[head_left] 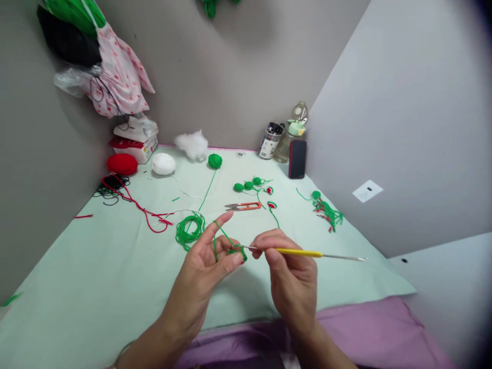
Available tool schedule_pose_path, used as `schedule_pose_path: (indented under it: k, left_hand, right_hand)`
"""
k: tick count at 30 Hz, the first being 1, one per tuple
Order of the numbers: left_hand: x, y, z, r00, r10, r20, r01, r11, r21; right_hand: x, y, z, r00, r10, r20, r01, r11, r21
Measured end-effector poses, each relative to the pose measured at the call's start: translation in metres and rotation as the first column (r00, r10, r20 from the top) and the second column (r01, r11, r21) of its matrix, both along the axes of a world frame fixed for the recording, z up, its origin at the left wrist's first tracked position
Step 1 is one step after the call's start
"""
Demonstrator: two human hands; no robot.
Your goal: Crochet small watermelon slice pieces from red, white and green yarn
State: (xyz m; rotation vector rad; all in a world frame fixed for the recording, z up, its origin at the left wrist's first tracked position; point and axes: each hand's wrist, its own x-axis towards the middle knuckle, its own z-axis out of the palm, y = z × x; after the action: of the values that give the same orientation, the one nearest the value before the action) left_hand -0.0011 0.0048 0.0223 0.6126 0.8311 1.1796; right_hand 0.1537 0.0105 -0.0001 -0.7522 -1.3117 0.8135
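Note:
Between thumb and fingers, my left hand (209, 264) pinches a small green crochet piece (239, 252) with a bit of red at its edge. Green yarn runs over the raised index finger of that hand. My right hand (290, 277) grips a crochet hook (300, 252) with a yellow handle and metal at both ends. Its left tip meets the green piece; the other end points right. Just left of my left hand lies a loose coil of green yarn (188, 231). Orange-handled thread snips (244, 206) lie beyond my hands.
Along the back are a red yarn ball (122, 164), a white yarn ball (163, 164), fibre stuffing (192, 145), a green yarn ball (215, 161), a pen tin (270, 143) and a phone (297, 160). Small green crocheted balls (248, 185) and yarn scraps (327, 212) lie to the right.

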Motion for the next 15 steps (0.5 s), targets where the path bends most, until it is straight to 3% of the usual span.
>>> schedule_pose_path:
  k: [10,13,15]
  left_hand:
    - [-0.013,0.01,-0.002,0.984,-0.147,0.103,0.155,0.985,-0.081]
    - [-0.012,0.01,-0.001,0.986,-0.129,0.103,0.137,0.988,-0.073]
    - [-0.008,0.007,0.0,0.994,-0.09,0.067,0.093,0.995,-0.038]
  right_hand:
    - [0.006,0.005,0.008,0.99,-0.005,-0.14,-0.004,0.998,-0.063]
    - [0.007,0.009,0.008,0.975,0.034,-0.218,-0.059,0.993,-0.106]
    - [0.006,0.009,0.007,0.981,0.057,-0.183,-0.078,0.991,-0.109]
